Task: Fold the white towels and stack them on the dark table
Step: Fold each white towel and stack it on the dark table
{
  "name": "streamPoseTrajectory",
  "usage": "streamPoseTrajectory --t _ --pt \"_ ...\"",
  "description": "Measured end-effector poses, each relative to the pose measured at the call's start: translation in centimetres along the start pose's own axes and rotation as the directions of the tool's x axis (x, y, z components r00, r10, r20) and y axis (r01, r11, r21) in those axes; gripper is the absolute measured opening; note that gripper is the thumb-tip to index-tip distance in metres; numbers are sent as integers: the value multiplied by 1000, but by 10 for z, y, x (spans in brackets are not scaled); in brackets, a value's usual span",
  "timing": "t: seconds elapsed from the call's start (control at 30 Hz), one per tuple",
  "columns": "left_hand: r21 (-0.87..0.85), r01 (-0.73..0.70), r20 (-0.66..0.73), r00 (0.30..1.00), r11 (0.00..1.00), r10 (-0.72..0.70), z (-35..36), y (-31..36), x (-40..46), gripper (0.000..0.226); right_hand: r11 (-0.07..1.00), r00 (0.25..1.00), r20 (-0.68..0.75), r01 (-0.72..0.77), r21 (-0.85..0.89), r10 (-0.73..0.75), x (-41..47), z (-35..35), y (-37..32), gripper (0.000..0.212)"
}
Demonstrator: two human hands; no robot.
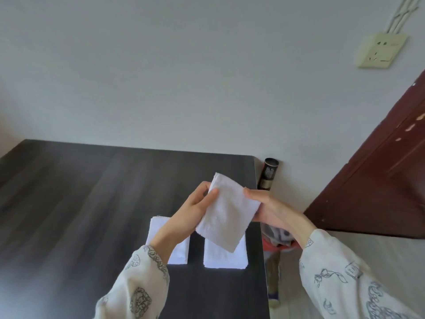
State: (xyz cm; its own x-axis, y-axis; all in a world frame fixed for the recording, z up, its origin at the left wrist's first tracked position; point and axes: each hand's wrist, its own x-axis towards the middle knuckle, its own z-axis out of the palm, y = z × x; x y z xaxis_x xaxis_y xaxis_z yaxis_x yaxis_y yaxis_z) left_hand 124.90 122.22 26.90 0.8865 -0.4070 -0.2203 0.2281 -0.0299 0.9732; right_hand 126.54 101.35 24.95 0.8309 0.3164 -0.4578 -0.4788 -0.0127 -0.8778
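Both hands hold a small folded white towel (226,211) in the air above the dark surface (92,203): the left hand (195,209) pinches its upper left edge between thumb and fingers (212,195), and the right hand (268,207) grips its right edge. Below, at six o'clock from the held towel, lies a folded towel (226,256); another (161,229) lies at eight o'clock, partly under the left wrist. The risk, I judge, is the fold springing open if either pinch loosens, or the towel landing askew. The surface's right edge runs just beside the near towel, so a careless set-down could slide cloth off toward three o'clock; open room lies toward nine o'clock.
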Motion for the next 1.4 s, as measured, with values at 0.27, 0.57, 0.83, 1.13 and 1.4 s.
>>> streamPoseTrajectory --t 0.27,0.57,0.83,1.13,1.4 --pt "-42 261 -64 963 964 -263 -19 -86 43 24 951 953 -148 -233 205 265 39 -19 77 31" --pt "114 421 -136 904 900 -406 -21 -151 62 21 961 901 -350 -277 -9 256 73 -25 108 15" --pt "175 472 -220 874 864 -433 -15 -170 69 21 944 890 -367 -319 -78 271 85 -28 121 8" --pt "243 474 -263 872 846 -412 -12 -174 72 23 936 881 -365 -347 -64 301 91 -31 130 12" --pt "269 483 -285 866 833 -410 -12 -176 72 27 931 881 -353 -359 -61 316 91 -30 132 16"
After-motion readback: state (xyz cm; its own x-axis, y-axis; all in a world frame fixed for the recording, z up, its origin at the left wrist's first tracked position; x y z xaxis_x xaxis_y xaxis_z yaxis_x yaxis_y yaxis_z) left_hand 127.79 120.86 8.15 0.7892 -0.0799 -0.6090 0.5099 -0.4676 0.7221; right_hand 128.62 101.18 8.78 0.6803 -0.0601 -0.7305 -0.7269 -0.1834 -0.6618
